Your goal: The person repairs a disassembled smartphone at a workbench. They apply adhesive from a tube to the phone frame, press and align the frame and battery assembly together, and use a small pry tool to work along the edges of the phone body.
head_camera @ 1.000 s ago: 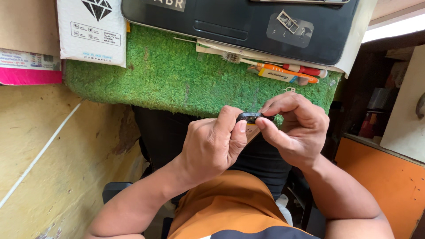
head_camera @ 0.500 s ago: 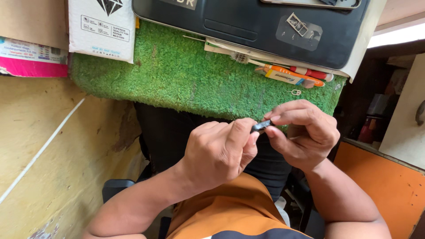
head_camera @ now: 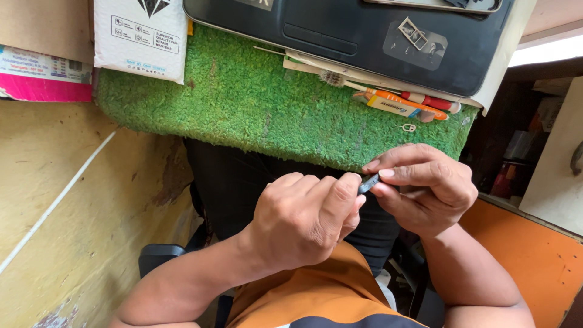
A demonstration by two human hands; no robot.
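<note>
Head view: left hand (head_camera: 303, 222) and right hand (head_camera: 425, 188) both pinch a small dark part (head_camera: 368, 183), fingers closed on it, near the green mat (head_camera: 255, 103).

A small part (head_camera: 368, 183) is pinched between the left hand (head_camera: 303, 222) and right hand (head_camera: 425, 188) just before the near edge of the table (head_camera: 261, 109), on which a laptop (head_camera: 352, 36) lies behind, pens (head_camera: 407, 103) tucked beneath it, and a padded envelope (head_camera: 141, 36) at left.
</note>
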